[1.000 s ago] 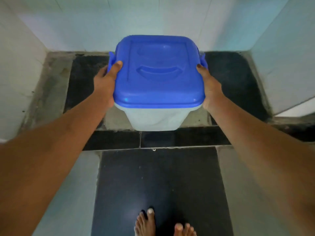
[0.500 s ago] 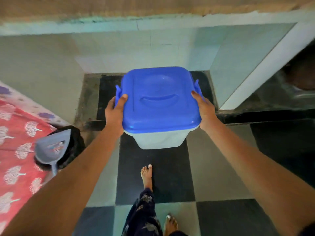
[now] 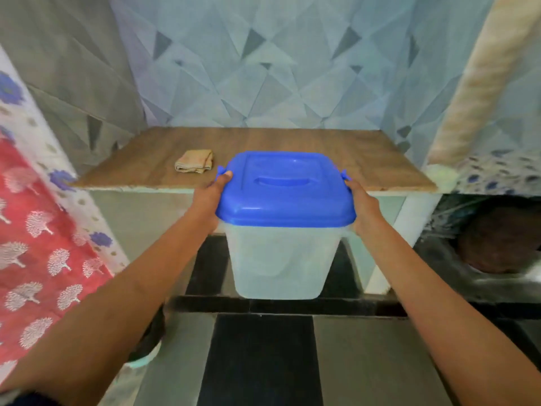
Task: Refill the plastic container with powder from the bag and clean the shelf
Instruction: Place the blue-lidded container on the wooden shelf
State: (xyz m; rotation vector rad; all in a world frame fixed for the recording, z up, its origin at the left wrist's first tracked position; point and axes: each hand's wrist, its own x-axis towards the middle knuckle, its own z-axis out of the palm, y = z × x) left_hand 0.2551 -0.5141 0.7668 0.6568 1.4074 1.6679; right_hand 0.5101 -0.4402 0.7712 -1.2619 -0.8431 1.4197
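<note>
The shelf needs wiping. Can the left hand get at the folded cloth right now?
Probably not yet: the left hand grips the container, though the cloth lies unobstructed on the shelf just beyond it.

Both forearms are showing bare, with no sleeves, watch or bangles on them. The left hand (image 3: pixel 209 197) and right hand (image 3: pixel 364 208) are wearing no gloves or visible rings.

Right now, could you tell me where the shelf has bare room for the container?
The wooden shelf is bare from the folded cloth rightwards to the wall, and behind the container. Only the cloth sits left of centre; both hands are occupied.
</note>
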